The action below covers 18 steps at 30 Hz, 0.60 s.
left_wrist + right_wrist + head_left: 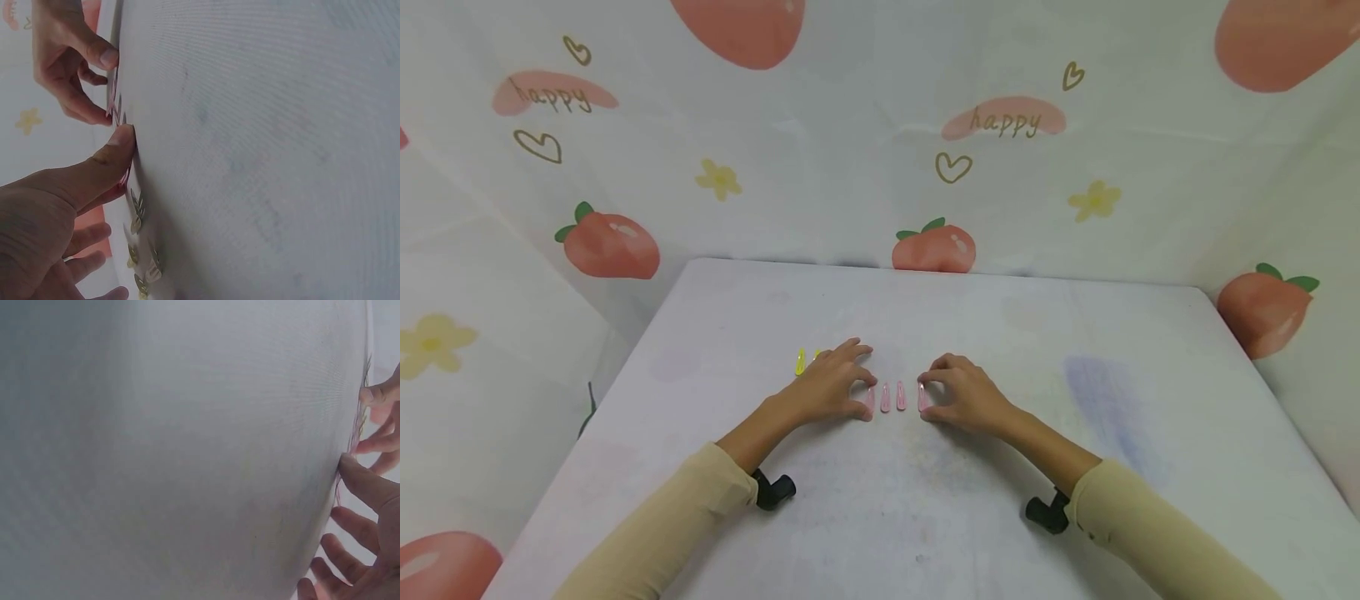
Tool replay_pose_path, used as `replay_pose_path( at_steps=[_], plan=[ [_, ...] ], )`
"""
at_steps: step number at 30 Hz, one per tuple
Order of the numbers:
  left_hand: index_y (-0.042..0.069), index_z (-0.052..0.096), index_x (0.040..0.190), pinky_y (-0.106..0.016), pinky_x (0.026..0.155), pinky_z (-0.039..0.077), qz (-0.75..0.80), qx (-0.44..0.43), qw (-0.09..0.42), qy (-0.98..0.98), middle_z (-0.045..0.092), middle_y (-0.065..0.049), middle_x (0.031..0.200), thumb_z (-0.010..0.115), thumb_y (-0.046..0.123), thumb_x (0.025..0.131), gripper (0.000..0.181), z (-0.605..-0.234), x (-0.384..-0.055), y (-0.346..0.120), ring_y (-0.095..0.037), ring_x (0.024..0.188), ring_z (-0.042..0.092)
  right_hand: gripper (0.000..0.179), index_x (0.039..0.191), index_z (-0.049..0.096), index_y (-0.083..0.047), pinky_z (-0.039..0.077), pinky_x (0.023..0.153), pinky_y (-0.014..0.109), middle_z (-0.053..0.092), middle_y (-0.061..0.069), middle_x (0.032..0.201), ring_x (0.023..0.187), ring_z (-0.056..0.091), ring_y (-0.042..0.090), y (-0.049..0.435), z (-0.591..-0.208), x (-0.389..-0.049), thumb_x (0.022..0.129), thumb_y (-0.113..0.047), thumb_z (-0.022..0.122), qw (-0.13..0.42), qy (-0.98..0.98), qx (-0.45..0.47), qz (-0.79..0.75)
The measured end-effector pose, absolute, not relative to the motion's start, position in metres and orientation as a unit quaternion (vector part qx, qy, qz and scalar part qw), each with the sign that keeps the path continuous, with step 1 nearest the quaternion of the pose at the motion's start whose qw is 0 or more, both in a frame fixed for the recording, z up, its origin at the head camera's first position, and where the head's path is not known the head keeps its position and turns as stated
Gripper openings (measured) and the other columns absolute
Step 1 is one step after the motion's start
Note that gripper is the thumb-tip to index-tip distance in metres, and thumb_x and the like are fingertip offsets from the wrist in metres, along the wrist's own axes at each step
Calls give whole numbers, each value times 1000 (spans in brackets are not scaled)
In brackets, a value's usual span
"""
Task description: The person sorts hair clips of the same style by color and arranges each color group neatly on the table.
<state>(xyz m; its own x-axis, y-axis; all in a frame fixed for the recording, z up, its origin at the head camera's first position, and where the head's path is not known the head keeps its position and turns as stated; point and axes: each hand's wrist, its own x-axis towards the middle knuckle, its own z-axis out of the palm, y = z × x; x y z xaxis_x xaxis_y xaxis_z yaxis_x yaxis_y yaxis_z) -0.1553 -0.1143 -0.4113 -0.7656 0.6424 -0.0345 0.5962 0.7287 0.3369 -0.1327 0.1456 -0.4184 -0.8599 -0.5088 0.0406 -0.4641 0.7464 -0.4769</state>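
Observation:
Pink snap hair clips stand in a short row on the white table. My left hand (831, 387) holds the leftmost pink hair clip (871, 398) by its ends, between thumb and index finger, other fingers spread. At the right end of the row, my right hand (967, 396) pinches another pink hair clip (922, 396) the same way. Between the hands lie two more, a pink clip (885, 397) and its neighbour clip (901, 396). Behind the left hand is a yellow hair clip (801, 362), with a second yellow clip (817, 355) partly hidden by that hand.
Small clips (137, 212) lie near the left hand in the left wrist view. The white table (880, 517) ends at a fruit-patterned backdrop (850, 167). Black wrist cameras, one on the left (775, 490) and one on the right (1047, 512), sit under the sleeves' cuffs.

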Motion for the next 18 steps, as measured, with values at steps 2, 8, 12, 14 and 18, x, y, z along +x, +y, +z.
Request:
replay_pose_path(
  at_steps=[2,8,12,14,18],
  plan=[
    [11,77,111,-61,106,36,155,335,73,926,50,-18,145,88,36,74,45,-412,-155,-115,-39,145,30,47,120,72,-9,46,96,52,61,10,117,114,54,29,146,-419,-133,79,-27,85,50,933,-262,-242],
    [9,76,112,-60,105,37,157,341,71,924,51,-19,144,88,36,74,48,-413,-155,-116,-39,144,32,57,127,67,-6,44,101,52,61,11,123,117,55,30,154,-419,-136,79,-31,84,75,926,-267,-255],
    [11,75,114,-59,107,36,148,341,79,925,50,-17,145,87,39,75,50,-414,-156,-115,-37,145,30,62,134,61,-5,44,103,50,58,13,130,122,55,30,170,-413,-138,83,-32,81,96,919,-266,-276],
    [12,75,116,-59,108,35,142,338,85,926,49,-16,146,87,41,75,51,-414,-157,-115,-37,146,29,63,137,59,-5,42,104,51,56,14,134,126,52,32,180,-407,-141,84,-33,79,105,918,-255,-284],
    [13,74,119,-58,108,35,140,330,99,928,47,-15,148,87,44,74,56,-411,-160,-119,-35,147,27,65,140,56,-4,40,105,57,53,18,139,130,48,37,207,-394,-149,87,-35,76,113,922,-229,-291]
  ],
)
